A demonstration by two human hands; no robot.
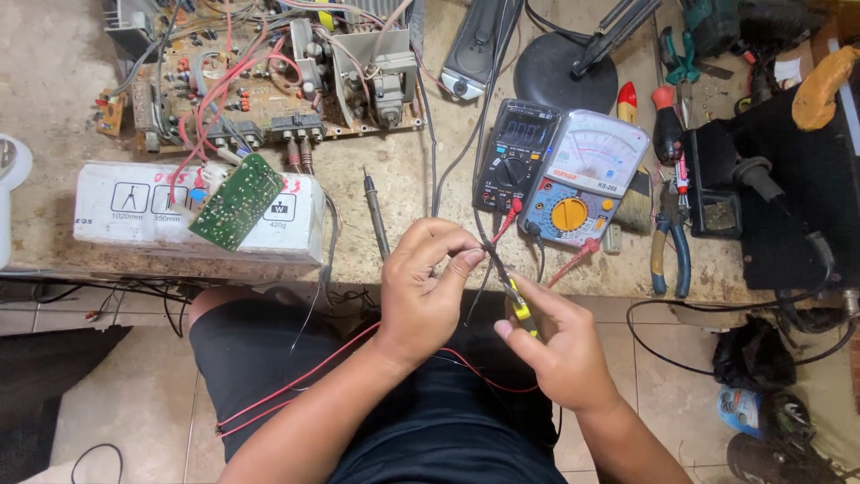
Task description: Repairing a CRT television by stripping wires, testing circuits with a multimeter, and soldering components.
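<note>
On cluttered stone workbench point(403, 193), circuit board point(269, 81), meters, tiled floor; hands perhaps pinching wire

I note both forearms bare to the elbow, no sleeves, no watch, no rings or gloves on the left hand point(421, 287) or right hand point(555, 345). Below the workbench edge point(358, 269), dark shorts point(260, 358) cover the lap; short, unpainted fingernails.
</note>
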